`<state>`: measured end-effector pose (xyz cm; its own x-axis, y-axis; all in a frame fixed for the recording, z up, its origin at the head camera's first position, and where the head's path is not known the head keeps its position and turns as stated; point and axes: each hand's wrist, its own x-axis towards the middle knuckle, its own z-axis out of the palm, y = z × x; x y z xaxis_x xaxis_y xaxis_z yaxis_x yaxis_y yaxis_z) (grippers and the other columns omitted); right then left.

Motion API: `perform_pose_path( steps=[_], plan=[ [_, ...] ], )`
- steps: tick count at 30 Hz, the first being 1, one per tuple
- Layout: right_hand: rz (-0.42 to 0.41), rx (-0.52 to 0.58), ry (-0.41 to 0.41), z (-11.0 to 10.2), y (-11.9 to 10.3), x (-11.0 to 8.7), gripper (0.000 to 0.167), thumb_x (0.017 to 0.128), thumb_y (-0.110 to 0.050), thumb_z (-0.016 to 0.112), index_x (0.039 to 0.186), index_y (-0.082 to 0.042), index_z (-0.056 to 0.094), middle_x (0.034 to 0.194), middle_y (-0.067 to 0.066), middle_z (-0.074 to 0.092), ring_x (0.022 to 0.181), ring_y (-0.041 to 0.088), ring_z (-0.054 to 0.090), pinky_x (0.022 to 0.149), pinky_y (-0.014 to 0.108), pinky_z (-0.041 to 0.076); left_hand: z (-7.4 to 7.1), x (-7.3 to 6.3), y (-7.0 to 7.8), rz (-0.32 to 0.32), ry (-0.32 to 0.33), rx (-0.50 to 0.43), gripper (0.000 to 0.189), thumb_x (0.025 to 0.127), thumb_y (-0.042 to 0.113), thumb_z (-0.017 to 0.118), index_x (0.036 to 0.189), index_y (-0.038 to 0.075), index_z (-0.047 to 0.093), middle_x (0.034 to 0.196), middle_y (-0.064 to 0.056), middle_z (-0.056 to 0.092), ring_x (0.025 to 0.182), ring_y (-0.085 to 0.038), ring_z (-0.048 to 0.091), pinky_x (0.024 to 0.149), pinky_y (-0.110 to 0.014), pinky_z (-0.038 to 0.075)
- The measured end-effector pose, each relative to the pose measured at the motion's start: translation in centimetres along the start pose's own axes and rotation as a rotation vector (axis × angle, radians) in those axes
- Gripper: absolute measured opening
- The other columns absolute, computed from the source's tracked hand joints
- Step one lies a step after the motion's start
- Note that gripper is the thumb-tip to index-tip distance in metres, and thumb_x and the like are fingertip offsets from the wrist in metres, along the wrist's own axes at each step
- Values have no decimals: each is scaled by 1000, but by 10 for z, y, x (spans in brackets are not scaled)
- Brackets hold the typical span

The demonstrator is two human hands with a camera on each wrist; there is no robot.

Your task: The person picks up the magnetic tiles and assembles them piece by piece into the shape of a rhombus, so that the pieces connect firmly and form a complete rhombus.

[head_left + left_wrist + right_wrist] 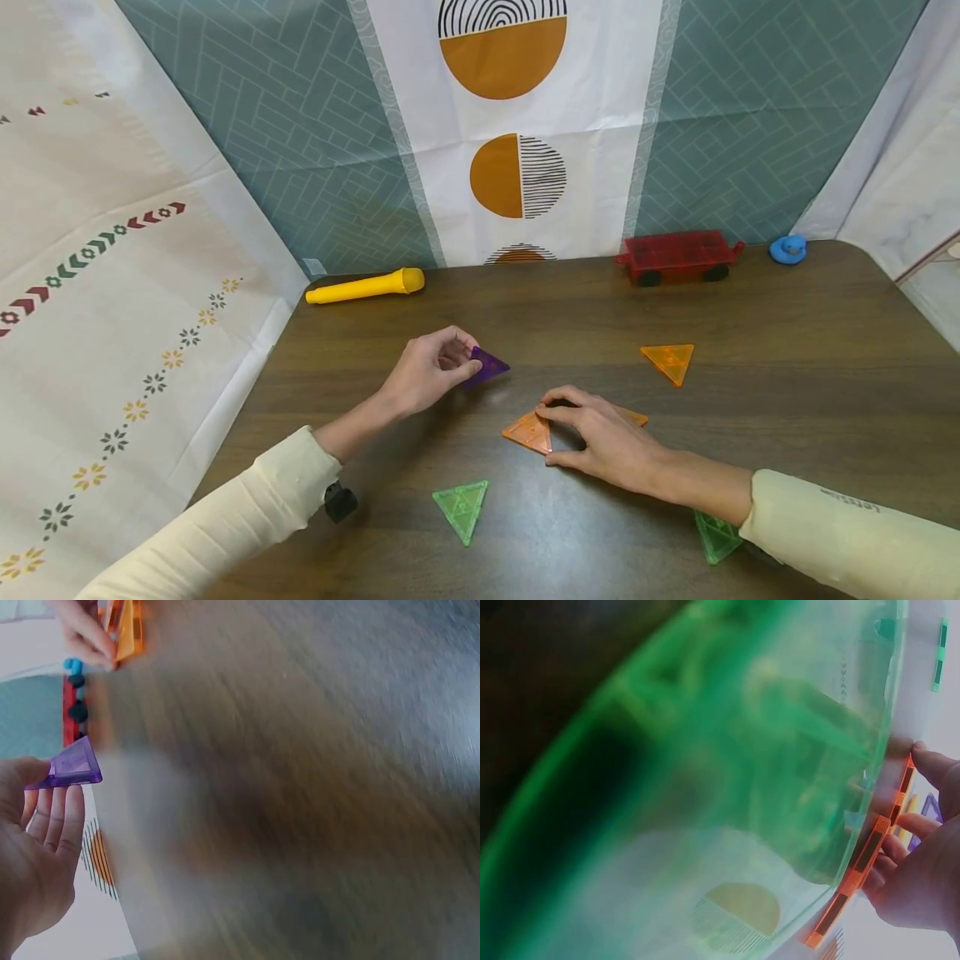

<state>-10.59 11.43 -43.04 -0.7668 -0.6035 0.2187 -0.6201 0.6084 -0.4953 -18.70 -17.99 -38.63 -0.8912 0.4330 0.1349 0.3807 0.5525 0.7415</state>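
As left hand [427, 371] tightly pinches purple triangle [490, 367], forearm toward two o'clock | right hand [603, 437], half-spread, grips orange triangle [529, 432] | forearm toward ten o'clock

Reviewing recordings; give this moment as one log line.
left hand: holds purple triangle | right hand: pinches orange triangle | red wagon: on table

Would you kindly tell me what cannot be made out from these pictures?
Head view: the full outline of the rearmost-lying orange tile at the right grip, which hides it.
Head view: part of the lower-right green tile, under the right arm.
Head view: the sleeve lettering, too small to read surely.
Right wrist view: the large green surface, blurred.
Left wrist view: the right grip, cut off by the top edge.
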Motion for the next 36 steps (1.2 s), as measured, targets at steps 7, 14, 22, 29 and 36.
perform_pose_path(
  steps=[7,14,22,29,36],
  plan=[
    [3,-4,-4,0,0,0,61,86,-31,92,137,-5,72,137,7,61,120,28,65,98,48,57,16,-1,3,37,16,-32,19,94,10,83,109,10,70,93,1,74,81,-14,70,78,-29,62],
    [-6,-2,6,0,0,1,59,86,-31,92,135,-5,73,135,7,61,117,27,66,97,47,58,29,-5,6,63,26,-45,20,94,8,83,108,11,70,94,2,74,81,-12,70,77,-29,62],
    [-10,1,8,0,1,0,58,86,-30,92,135,-5,73,134,6,61,116,25,65,97,46,58,39,-9,8,56,-6,-36,20,94,9,83,110,10,70,94,1,74,81,-11,69,77,-28,62],
    [-11,-1,12,0,1,0,58,86,-30,93,135,-5,73,134,6,61,116,25,65,97,46,58,44,-12,9,60,-11,-36,20,94,9,83,109,10,70,96,1,73,82,-10,69,77,-28,62],
    [2,-1,-1,0,0,0,59,86,-30,92,136,-5,73,136,8,61,118,27,65,98,48,58,50,-15,10,84,-27,-26,20,94,8,82,109,10,69,96,1,73,82,-9,69,76,-26,62]
  ],
)
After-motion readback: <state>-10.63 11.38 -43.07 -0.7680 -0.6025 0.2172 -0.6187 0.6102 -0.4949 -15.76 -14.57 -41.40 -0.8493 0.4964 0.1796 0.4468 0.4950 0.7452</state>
